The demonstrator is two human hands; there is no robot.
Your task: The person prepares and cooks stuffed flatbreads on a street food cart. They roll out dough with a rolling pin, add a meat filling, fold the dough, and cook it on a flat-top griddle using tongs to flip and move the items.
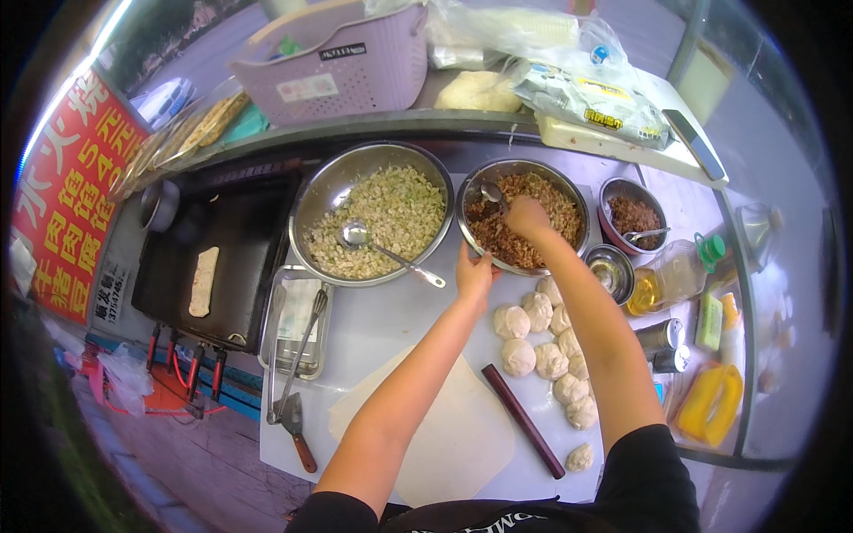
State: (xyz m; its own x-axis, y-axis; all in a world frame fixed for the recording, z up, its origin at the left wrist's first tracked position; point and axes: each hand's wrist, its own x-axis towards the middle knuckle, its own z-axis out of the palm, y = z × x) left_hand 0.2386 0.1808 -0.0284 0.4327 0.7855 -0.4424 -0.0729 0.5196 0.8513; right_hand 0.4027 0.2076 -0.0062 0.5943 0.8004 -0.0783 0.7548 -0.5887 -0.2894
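Note:
My right hand is closed around the handle of a metal spoon, whose bowl lies in brown minced filling. That filling is in a steel bowl. My left hand grips the near-left rim of the same bowl, thumb and fingers at its edge. To the left, a larger steel bowl holds pale green-flecked filling with a second spoon in it. A rolled-out dough sheet lies beneath my left forearm. Right of it are a dark wooden rolling pin and several dough balls.
At left, a flat griddle bears one dough strip. A metal tray with tongs and a scraper stand nearer. At right are a small filling bowl, an oil bottle and jars. A purple basket sits on the back shelf.

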